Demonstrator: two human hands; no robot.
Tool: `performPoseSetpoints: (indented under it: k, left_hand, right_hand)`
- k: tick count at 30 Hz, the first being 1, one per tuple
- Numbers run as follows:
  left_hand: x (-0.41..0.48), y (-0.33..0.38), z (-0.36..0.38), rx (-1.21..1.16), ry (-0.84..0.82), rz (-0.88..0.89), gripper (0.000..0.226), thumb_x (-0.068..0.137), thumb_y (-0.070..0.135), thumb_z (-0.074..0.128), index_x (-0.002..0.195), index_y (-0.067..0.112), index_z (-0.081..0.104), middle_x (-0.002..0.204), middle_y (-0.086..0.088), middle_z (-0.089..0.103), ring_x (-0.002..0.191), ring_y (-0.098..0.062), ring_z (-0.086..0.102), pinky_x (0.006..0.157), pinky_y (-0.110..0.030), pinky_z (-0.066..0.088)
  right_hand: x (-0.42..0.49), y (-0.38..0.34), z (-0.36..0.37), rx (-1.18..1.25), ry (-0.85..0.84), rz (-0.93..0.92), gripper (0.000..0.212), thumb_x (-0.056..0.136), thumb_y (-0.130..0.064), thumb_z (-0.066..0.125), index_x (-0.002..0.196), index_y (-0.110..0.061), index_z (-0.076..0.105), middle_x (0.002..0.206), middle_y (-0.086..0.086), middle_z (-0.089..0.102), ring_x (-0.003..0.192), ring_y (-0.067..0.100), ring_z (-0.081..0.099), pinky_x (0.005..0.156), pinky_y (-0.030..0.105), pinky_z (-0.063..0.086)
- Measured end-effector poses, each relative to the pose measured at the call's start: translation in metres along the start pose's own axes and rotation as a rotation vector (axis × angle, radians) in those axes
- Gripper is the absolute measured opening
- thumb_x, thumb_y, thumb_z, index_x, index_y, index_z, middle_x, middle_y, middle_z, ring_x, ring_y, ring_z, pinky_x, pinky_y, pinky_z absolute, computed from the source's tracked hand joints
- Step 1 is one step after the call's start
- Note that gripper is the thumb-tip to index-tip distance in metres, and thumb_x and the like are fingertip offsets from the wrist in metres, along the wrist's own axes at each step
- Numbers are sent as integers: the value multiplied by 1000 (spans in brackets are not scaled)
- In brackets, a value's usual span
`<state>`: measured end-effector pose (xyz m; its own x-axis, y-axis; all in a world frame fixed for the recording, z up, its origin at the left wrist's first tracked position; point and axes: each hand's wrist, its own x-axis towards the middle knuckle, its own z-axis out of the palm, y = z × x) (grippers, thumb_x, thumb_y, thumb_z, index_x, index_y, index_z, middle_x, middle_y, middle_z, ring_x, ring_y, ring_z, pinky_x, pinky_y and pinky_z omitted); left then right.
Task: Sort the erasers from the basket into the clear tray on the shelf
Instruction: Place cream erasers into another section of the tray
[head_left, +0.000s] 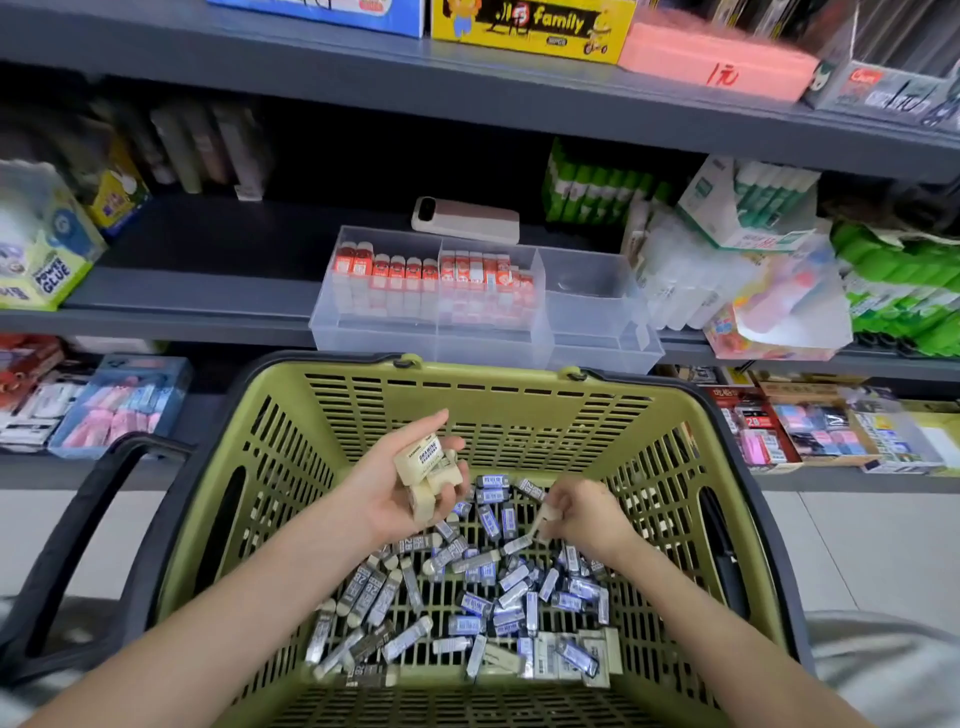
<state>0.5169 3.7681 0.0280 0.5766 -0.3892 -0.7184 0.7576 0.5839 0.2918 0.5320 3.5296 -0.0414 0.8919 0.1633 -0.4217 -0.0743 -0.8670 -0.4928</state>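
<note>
Squinting at the blurred grey erasers (467, 597) in the basket (519, 415), I see the left hand (389, 493) palm-up, cupping cream erasers (423, 462) (several, stacked), the right hand (589, 514) pinching another.

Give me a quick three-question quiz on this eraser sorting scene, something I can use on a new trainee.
1. True or false: the left hand holds several cream erasers.
2. Which compartment of the tray has no red erasers? A left, B middle, C right.
3. Fill in: the right hand pinches one cream eraser above the pile in the ___.
Key: 1 true; 2 C; 3 basket.
</note>
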Motion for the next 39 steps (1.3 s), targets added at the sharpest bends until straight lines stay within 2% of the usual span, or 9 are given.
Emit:
performPoseSetpoints:
  k: [3,8,13,15,18,26,31,35,39]
  left_hand:
    - [-15,12,15,-37,-66,30,32,61,29,80,78,4,70,74,-14,58,57,-22,57,35,-23,46]
    - [-36,38,42,-74,-194,184,38,54,30,83,79,4,71,76,-14,58,59,-21,57,36,-23,46]
    - [-43,66,67,-138,-277,290,35,58,33,81,77,7,68,77,-10,56,60,-18,56,38,-21,47]
    - [-43,74,76,-145,-299,313,40,52,30,87,78,9,65,77,-9,55,59,-18,56,38,-20,47]
    - [-40,82,85,-182,-294,320,43,46,26,91,75,8,64,78,-9,54,59,-18,57,38,-20,48]
    - [-30,85,99,-237,-208,327,32,69,35,74,78,8,59,78,-8,54,58,-18,56,38,-20,48]
    - [-23,82,109,-221,-151,354,36,63,33,78,81,7,61,75,-8,56,58,-20,59,37,-21,47]
    - [-15,81,116,-129,-109,404,43,63,39,79,88,8,60,74,-7,57,57,-19,58,38,-22,47]
    - [-7,76,123,-14,-139,453,44,67,48,73,88,10,66,72,-6,64,61,-18,63,57,-29,55]
  right_hand:
    - [-17,-36,-41,316,50,-97,41,73,-7,77,104,-24,56,85,-3,67,76,8,63,64,12,47]
    - [-35,-82,-123,611,433,-300,25,72,-10,78,87,-26,67,83,-4,72,77,8,66,74,16,53]
    - [13,-103,-179,119,784,-339,11,81,-23,70,92,-24,67,88,-12,68,85,5,56,74,23,42]
    - [43,-106,-186,-89,727,-280,18,83,-24,67,100,-20,69,96,1,70,95,23,58,78,33,43]
    - [75,-109,-183,-216,516,-219,21,85,-26,64,104,-22,70,103,2,71,102,23,62,85,32,45]
    - [94,-103,-170,-67,254,-201,27,96,-25,45,111,-22,68,123,-2,64,119,22,54,103,37,37]
    - [77,-108,-168,-161,434,-308,29,99,-26,40,111,-19,65,108,2,69,110,28,57,96,36,38]
    - [36,-135,-159,266,568,-562,30,92,-41,51,90,-20,73,91,-7,72,93,12,61,91,39,43]
    - [3,-160,-148,16,490,-624,50,78,-68,44,107,-35,67,108,-14,64,103,8,47,92,31,28]
